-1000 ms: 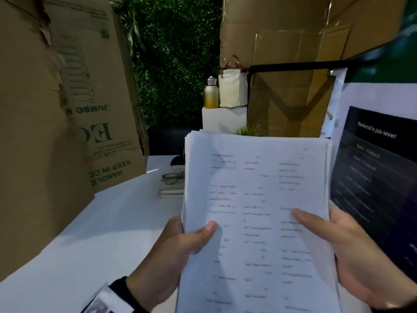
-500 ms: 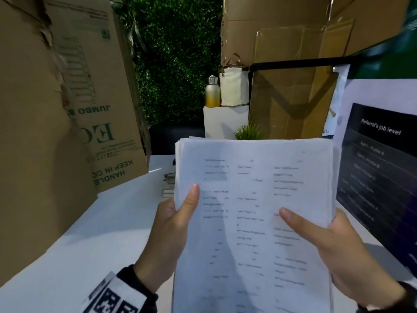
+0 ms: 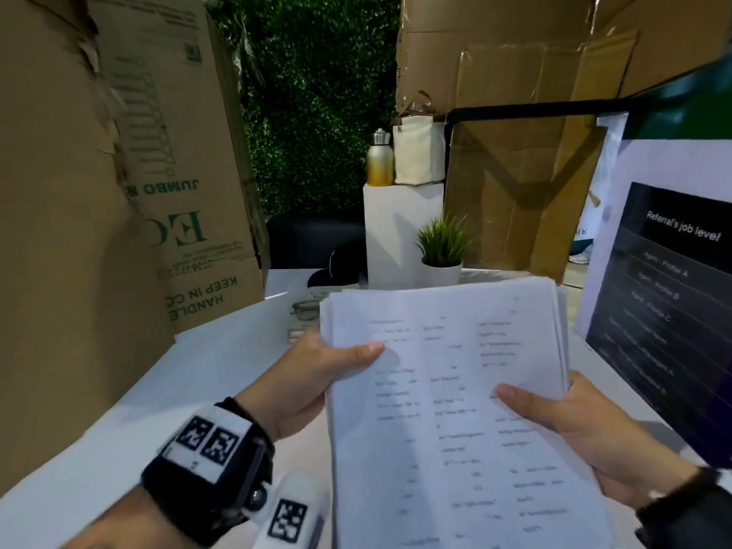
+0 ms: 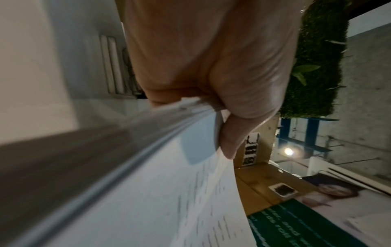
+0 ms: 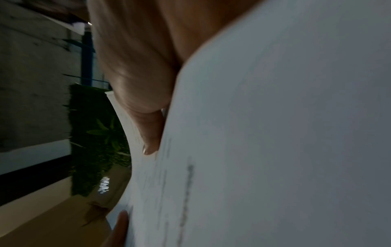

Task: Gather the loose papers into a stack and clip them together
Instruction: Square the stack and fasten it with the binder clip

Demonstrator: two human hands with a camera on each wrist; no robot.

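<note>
1. A stack of papers is held up above the white bench, printed side toward the camera.
2. Its left edge is pinched by the left hand, thumb on the top sheet; its right edge is gripped by the right hand in the same way.
3. The sheets are seen fanned unevenly at the top right corner.
4. Glasses are seen just behind the stack.
5. Farther back, a potted plant and a bottle are seen.

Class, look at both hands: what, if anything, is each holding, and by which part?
Both hold the paper stack: left hand grips its left edge, right hand its right edge, thumbs on top.
</note>
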